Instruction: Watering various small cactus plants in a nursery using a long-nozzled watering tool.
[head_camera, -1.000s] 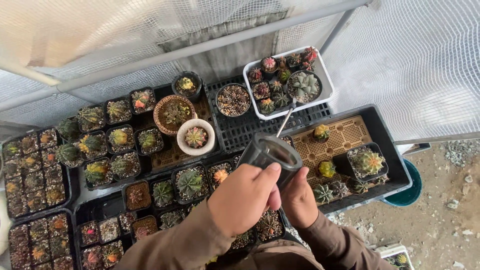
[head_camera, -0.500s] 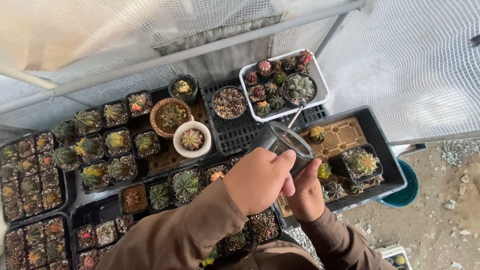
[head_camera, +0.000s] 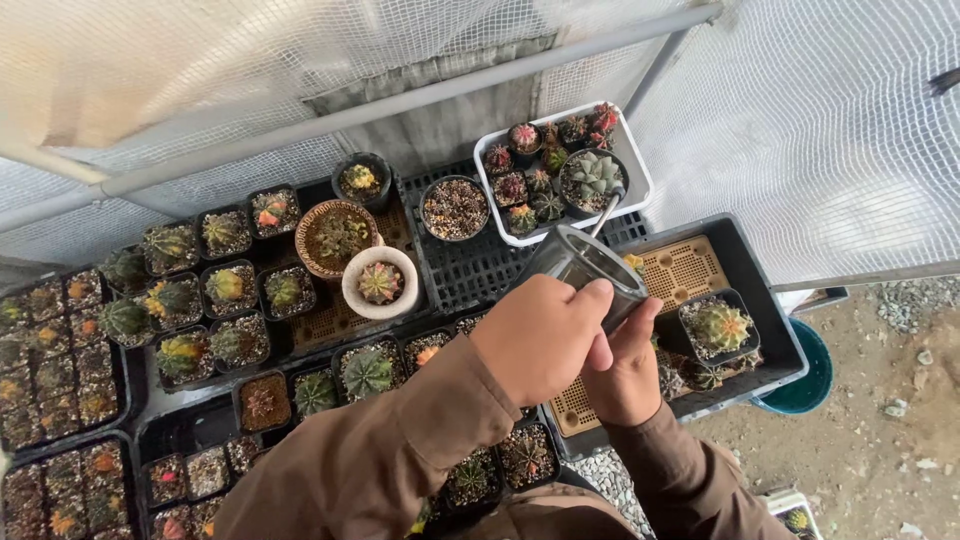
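Both my hands hold a small metal watering can (head_camera: 583, 263) with a thin spout that points toward a white tray (head_camera: 633, 160) of small cacti at the back. My left hand (head_camera: 537, 338) wraps the near side of the can. My right hand (head_camera: 624, 367) grips it from below and to the right. The spout tip (head_camera: 610, 205) hovers by a grey-green succulent in a round pot (head_camera: 590, 178). The can hangs above a black tray with a tan perforated insert (head_camera: 685, 263).
Many small black pots with cacti (head_camera: 205, 300) fill black trays on the left and front. A brown bowl (head_camera: 335, 235) and a white pot (head_camera: 380, 281) stand mid-bench. White netting and a metal bar lie behind. A teal bucket (head_camera: 805, 380) sits on gravel at right.
Both hands and the can have moved to the right and slightly farther away. The spout tip has gone from the white tray's front edge to beside the succulent pot.
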